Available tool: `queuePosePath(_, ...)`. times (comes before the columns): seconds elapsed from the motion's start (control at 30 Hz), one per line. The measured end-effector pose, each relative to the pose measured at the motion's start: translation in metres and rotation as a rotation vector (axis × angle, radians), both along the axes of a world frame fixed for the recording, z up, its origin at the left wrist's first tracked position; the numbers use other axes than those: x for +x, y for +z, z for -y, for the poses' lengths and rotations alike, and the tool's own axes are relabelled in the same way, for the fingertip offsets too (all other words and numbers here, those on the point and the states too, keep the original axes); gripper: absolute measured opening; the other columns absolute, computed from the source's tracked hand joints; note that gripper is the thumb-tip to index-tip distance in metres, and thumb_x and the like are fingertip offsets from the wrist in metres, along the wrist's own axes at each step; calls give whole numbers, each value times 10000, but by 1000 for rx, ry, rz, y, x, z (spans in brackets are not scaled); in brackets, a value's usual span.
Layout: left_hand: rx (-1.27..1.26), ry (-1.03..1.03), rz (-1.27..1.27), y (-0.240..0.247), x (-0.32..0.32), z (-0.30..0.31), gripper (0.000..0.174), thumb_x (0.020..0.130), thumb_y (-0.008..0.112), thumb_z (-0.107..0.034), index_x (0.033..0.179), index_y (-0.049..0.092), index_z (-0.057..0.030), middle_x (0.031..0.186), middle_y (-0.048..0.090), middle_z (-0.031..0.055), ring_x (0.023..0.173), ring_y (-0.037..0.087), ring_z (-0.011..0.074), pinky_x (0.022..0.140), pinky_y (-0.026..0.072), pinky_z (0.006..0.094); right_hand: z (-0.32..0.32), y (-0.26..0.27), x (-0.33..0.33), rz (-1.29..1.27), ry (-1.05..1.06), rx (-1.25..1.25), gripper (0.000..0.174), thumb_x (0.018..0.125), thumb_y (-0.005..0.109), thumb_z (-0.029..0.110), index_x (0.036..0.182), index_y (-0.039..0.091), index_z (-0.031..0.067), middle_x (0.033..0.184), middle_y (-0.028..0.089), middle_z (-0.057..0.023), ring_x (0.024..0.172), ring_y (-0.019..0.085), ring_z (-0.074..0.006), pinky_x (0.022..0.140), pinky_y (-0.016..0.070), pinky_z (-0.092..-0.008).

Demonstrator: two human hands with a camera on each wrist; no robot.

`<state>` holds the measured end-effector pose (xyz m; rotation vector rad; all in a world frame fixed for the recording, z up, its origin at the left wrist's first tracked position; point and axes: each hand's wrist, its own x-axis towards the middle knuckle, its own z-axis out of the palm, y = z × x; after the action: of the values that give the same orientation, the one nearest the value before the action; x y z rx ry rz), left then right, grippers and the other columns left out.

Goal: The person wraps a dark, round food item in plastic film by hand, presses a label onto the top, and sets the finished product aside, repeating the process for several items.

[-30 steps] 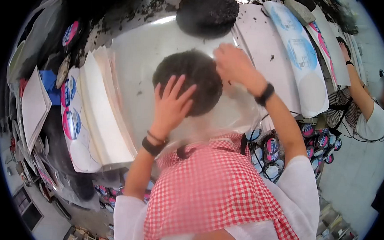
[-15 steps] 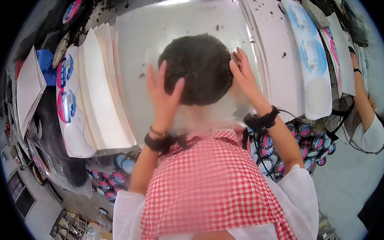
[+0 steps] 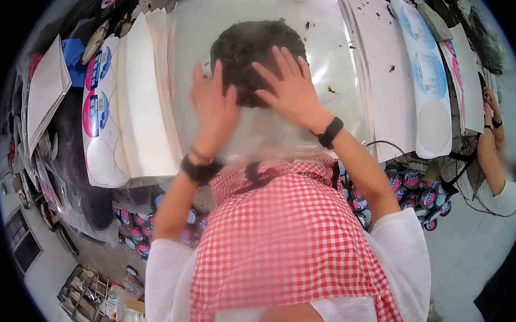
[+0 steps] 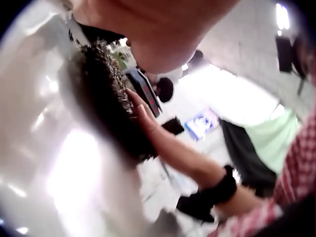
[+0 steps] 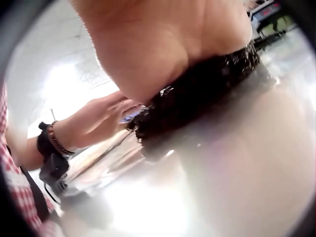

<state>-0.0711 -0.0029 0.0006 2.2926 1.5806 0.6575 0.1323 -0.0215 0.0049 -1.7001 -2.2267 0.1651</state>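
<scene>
A thick, dark round cake that looks like dried seaweed (image 3: 245, 51) lies on a shiny clear plastic sheet (image 3: 328, 124) in the head view. My right hand (image 3: 293, 88) rests on its near right part with straight, spread fingers. At the near left rim is my left hand (image 3: 214, 104), somewhat blurred, its fingers extended. Seen from the left wrist, the cake (image 4: 111, 94) shows a rough, flaky edge, with the right hand (image 4: 163, 138) against it. From the right wrist, my palm is over the cake (image 5: 197, 89) and the left hand (image 5: 106, 116) is at its other side.
Paper sheets (image 3: 142, 98) and a printed label strip (image 3: 101, 119) flank the plastic on the left. White sheets (image 3: 382, 91) and blue round labels (image 3: 428, 76) lie on the right under a stone block (image 3: 435, 22). Another person's arm (image 3: 489, 139) shows at far right. Several round labelled packs (image 3: 429, 194) are below.
My right hand has moved from the cake's right side onto its top. The left hand has slid from the top to the near left rim. A second cake seen earlier is out of view.
</scene>
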Motion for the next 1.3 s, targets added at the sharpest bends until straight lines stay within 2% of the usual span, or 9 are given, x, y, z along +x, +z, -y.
queuePosePath(0.07, -20, -178, -444, 5, -30, 29, 586, 965, 476, -356, 1466, 353, -78, 1550, 210, 220, 1428, 230, 352, 1124, 161, 537, -4, 1, 4, -4, 22, 8, 550, 922, 516, 494, 1426, 438, 288, 1517, 283, -192, 1417, 240, -350, 1140, 189, -537)
queuePosePath(0.2, -19, -358, -368, -7, -47, 42, 598, 956, 460, -366, 1479, 343, -101, 1530, 301, 177, 1432, 253, 309, 1124, 127, 545, 6, 1, 11, -2, 32, 27, 558, 909, 538, 494, 1421, 444, 296, 1510, 299, -185, 1406, 265, -345, 1138, 202, -526)
queuePosePath(0.3, -1, -381, -337, -2, -45, 41, 467, 935, 525, -310, 1372, 493, -146, 1527, 319, 153, 1432, 259, 301, 1126, 136, 547, 10, 5, 24, 24, 55, 25, 556, 899, 552, 493, 1409, 461, 293, 1506, 307, -179, 1390, 290, -344, 1128, 226, -513)
queuePosePath(0.4, -250, -719, 118, -8, -87, 21, 256, 889, 614, -232, 1132, 633, -156, 1513, 355, 121, 1428, 266, 305, 1130, 141, 544, 8, 14, 20, 53, 71, 102, 528, 896, 564, 481, 1370, 510, 255, 1484, 362, -142, 1369, 332, -313, 1113, 262, -484)
queuePosePath(0.43, -214, -717, 59, 8, -92, 25, 154, 822, 705, -240, 897, 627, -130, 1491, 395, 90, 1425, 266, 317, 1134, 141, 535, 7, 15, 19, 74, 101, 119, 519, 897, 565, 473, 1361, 519, 243, 1473, 383, -132, 1362, 345, -303, 1109, 271, -472)
queuePosePath(0.53, -290, -637, -26, 4, -101, 36, 242, 780, 735, -316, 847, 597, -129, 1476, 414, 81, 1429, 253, 326, 1137, 140, 528, 7, -2, 15, 31, 172, 113, 496, 907, 563, 433, 1338, 533, 188, 1426, 454, -101, 1333, 396, -274, 1091, 313, -429)
queuePosePath(0.77, -298, -637, 2, 6, -98, 43, 309, 722, 766, -356, 825, 573, -138, 1495, 386, 105, 1433, 245, 326, 1137, 135, 516, 4, -7, 15, 12, 166, 159, 417, 893, 593, 401, 1182, 569, 101, 1419, 456, -108, 1332, 395, -281, 1086, 312, -439)
queuePosePath(0.93, -353, -609, 10, 3, -102, 46, 302, 713, 765, -363, 796, 579, -140, 1515, 357, 118, 1434, 242, 331, 1136, 131, 508, 5, -6, 12, 14, 146, 152, 427, 895, 587, 407, 1203, 563, 111, 1418, 454, -117, 1335, 388, -282, 1091, 303, -434)
queuePosePath(1.3, -471, -546, 93, 23, -95, 45, 156, 759, 732, -182, 741, 640, -58, 1454, 458, 74, 1415, 282, 307, 1132, 185, 458, -1, -11, 15, 31, 129, 197, 419, 904, 577, 418, 1207, 561, 129, 1416, 458, -106, 1326, 404, -275, 1086, 313, -430)
